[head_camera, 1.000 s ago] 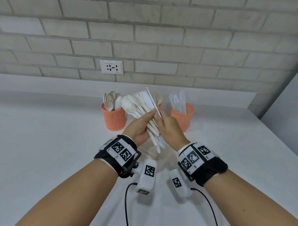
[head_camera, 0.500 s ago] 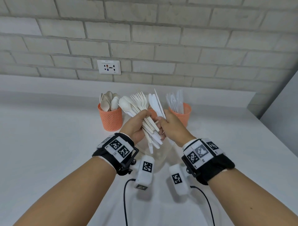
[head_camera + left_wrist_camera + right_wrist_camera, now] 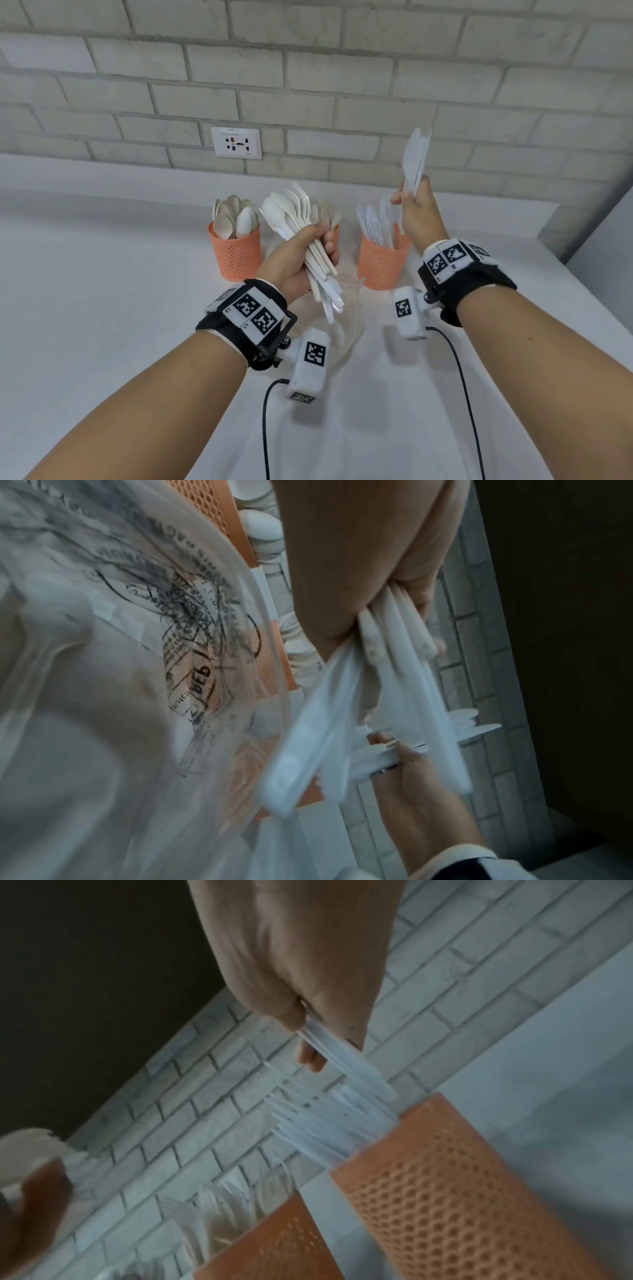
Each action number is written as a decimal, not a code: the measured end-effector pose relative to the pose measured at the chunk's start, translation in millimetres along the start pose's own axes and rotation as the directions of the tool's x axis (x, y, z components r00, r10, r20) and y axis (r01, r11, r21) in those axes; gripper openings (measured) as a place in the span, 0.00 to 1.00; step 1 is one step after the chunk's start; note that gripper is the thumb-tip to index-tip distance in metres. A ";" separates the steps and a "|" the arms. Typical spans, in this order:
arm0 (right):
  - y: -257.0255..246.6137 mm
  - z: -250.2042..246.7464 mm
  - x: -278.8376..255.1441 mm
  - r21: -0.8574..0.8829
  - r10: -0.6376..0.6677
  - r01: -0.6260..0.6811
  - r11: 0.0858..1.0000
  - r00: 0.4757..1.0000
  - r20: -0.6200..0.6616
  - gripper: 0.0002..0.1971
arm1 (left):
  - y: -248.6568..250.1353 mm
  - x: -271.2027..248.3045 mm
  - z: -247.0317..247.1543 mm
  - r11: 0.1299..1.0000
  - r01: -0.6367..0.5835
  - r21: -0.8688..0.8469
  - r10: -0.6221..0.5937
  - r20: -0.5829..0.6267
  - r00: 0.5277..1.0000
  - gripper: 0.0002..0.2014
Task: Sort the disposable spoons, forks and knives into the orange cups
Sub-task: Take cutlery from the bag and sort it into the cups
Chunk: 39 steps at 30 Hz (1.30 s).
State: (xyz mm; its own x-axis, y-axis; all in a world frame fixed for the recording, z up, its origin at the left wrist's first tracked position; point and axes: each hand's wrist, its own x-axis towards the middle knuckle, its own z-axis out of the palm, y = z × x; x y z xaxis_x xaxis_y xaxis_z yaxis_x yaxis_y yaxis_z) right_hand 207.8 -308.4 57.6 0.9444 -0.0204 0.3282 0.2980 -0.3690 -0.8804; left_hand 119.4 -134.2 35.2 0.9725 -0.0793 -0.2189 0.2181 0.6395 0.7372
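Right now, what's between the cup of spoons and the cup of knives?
In the head view, the left hand gripping a mixed cutlery bundle, with a third orange cup mostly hidden behind it.

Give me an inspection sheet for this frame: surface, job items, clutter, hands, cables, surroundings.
Surface: white counter, plain.
Job's things: left cup holds spoons; right cup holds knives; middle cup mostly hidden behind the left hand, forks showing in the right wrist view.
Clutter: clear plastic bag lying on the counter below the hands.
Grip: left hand holds a mixed bundle of cutlery; right hand holds a few knives upright above the right cup.
Cables: two black cables hang from the wrist cameras.
Surroundings: white brick wall, wall socket.
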 end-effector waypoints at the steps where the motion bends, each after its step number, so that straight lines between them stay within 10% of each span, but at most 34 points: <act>1: 6.1 3.5 2.5 0.008 0.036 -0.036 0.999 0.999 0.030 0.13 | 0.4 -0.1 -0.2 1.000 -0.001 -0.015 0.002 0.009 1.000 0.12; 12: 37.9 14.8 16.7 -0.181 0.217 -0.180 0.967 0.953 0.210 0.17 | 6.7 6.3 -3.8 0.999 0.019 -0.042 -0.019 -0.006 1.000 0.13; 15: 14.9 9.8 10.2 -0.159 -0.073 0.070 0.985 0.997 -0.011 0.25 | 7.6 9.8 -2.9 1.000 0.009 0.024 -0.009 0.004 1.000 0.17; 17: -9.4 10.2 -2.4 -0.188 -0.331 0.309 0.932 0.938 -0.102 0.24 | 7.5 11.6 -1.4 0.998 -0.014 0.059 0.014 -0.014 1.000 0.14; 21: -39.9 27.6 -40.4 -0.086 -0.343 0.393 0.915 0.874 0.346 0.10 | 8.0 16.1 0.3 0.996 -0.055 0.064 0.057 -0.022 0.998 0.10; 24: -35.4 46.8 -63.2 -0.292 -0.096 0.391 0.873 0.725 0.682 0.29 | 8.3 18.2 -2.3 0.996 -0.087 0.021 0.088 -0.034 0.996 0.15; 29: -27.4 76.1 -73.5 -0.270 -0.089 0.316 0.910 0.783 0.616 0.38 | 2.9 15.8 -0.8 0.982 -0.104 0.156 0.117 -0.075 0.990 0.24; 34: -32.9 71.2 -74.2 0.029 0.027 -0.059 0.998 0.768 0.639 0.25 | 10.1 10.0 -9.2 0.943 -0.089 0.321 0.098 -0.010 0.995 0.23; 39: -40.6 72.1 -78.5 0.220 0.117 -0.374 0.901 0.697 0.707 0.11 | 15.9 1.5 -16.0 0.971 -0.067 0.230 0.050 0.081 0.995 0.08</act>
State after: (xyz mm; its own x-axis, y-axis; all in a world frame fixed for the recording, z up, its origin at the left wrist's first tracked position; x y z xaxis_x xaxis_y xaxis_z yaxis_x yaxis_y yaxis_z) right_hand 131.5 -224.7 42.9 0.7916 0.5999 -0.1160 -0.0536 -0.1209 -0.9912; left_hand 123.0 -111.9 36.3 0.9856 -0.1088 -0.1294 0.1649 0.4506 0.8774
